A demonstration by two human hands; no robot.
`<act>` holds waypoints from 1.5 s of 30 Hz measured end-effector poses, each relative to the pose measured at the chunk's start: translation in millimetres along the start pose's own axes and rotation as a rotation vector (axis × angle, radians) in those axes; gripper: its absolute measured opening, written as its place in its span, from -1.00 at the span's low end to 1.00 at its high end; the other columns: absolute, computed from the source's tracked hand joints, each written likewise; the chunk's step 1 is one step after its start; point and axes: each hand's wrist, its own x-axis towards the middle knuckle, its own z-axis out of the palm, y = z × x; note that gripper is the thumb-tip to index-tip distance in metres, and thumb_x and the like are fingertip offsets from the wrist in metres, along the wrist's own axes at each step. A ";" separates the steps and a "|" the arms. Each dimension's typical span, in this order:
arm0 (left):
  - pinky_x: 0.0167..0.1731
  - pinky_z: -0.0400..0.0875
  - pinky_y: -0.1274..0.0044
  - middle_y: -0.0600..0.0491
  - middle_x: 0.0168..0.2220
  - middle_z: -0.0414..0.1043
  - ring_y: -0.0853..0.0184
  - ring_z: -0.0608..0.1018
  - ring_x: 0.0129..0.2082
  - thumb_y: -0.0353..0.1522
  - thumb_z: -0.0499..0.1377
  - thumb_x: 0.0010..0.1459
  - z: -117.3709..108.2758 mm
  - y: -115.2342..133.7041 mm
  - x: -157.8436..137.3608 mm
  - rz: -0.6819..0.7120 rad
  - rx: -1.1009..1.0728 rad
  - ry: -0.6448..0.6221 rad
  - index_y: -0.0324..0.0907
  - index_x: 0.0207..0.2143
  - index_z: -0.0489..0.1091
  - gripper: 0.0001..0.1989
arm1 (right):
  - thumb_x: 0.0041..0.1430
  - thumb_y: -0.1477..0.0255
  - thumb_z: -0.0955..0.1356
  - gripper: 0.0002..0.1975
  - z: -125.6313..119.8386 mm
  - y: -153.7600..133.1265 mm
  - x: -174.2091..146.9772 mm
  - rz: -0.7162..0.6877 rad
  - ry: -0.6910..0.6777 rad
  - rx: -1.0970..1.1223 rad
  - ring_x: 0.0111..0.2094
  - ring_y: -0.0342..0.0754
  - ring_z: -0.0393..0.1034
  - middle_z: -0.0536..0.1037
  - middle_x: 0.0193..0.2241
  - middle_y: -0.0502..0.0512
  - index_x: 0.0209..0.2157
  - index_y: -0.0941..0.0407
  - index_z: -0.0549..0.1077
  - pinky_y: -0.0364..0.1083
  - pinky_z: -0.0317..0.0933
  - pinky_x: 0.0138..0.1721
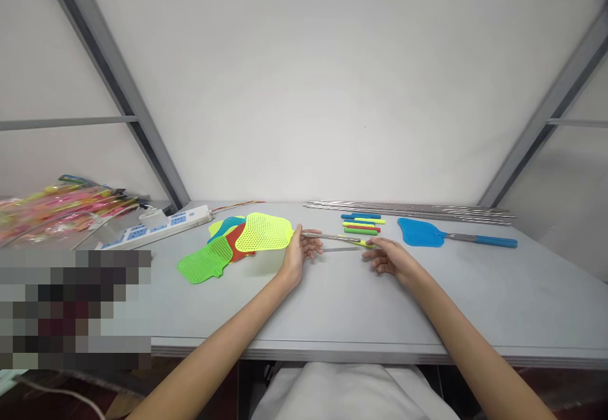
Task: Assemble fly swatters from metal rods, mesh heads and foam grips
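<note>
My left hand [300, 250] is closed round the neck of a yellow fly swatter [264, 231], where its mesh head meets a thin metal rod [332, 237]. At the rod's other end is a yellow handle [365, 243], pinched between the thumb and finger of my right hand [387, 258]. The swatter is held level just above the table. Left of it lie loose swatter heads: a green one [205, 260], a red one [237, 242], a blue one [228, 225] and a yellow one [215, 227], overlapping each other.
Several coloured handles [361, 231] lie behind my right hand. A blue fly swatter [420, 232] with its handle is to the right. Thin metal rods [408, 210] run along the back of the table [342, 306]. At left are a white power strip [164, 227] and plastic-wrapped colourful items [71, 208].
</note>
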 end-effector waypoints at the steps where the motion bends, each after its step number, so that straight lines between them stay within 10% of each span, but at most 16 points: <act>1: -0.66 0.14 0.62 0.04 -0.59 0.33 0.43 0.38 -0.62 -0.09 -0.11 -0.01 -0.1 0.5 0.1 0.005 -0.002 0.001 -0.29 -0.37 0.34 -0.54 | -0.02 0.28 0.26 -0.69 0.9 0.5 -0.3 -0.005 -0.002 0.000 -0.73 -0.20 0.29 0.50 -0.47 0.18 -0.24 0.15 0.26 -0.23 0.18 -0.75; 10: -0.65 0.14 0.62 0.05 -0.62 0.30 0.44 0.37 -0.64 -0.08 -0.11 -0.02 -3.1 3.0 0.6 0.016 -0.056 0.036 -0.31 -0.37 0.34 -0.52 | -0.04 0.28 0.27 -0.67 5.7 -0.1 -6.1 0.077 -0.153 0.016 -0.51 -0.06 0.42 0.47 -0.30 0.28 -0.26 0.21 0.29 -0.20 0.25 -0.63; 24: -0.62 0.15 0.60 0.05 -0.59 0.32 0.43 0.38 -0.61 -0.12 -0.10 0.00 -10.1 4.6 2.8 0.002 -0.197 -0.023 -0.30 -0.33 0.35 -0.55 | -0.06 0.34 0.28 -0.81 0.2 -4.8 -1.8 -0.177 0.223 0.060 -0.61 -0.19 0.33 0.47 -0.45 0.08 -0.35 0.10 0.36 -0.28 0.11 -0.77; 45: -0.61 0.16 0.60 0.06 -0.60 0.30 0.44 0.38 -0.61 -0.12 -0.09 0.00 -8.4 7.3 0.6 0.012 -0.156 -0.073 -0.28 -0.32 0.35 -0.56 | -0.09 0.41 0.28 -0.81 0.6 -10.2 -8.2 -0.216 0.118 0.251 -0.57 -0.21 0.30 0.46 -0.46 0.02 -0.35 0.07 0.36 -0.28 0.11 -0.71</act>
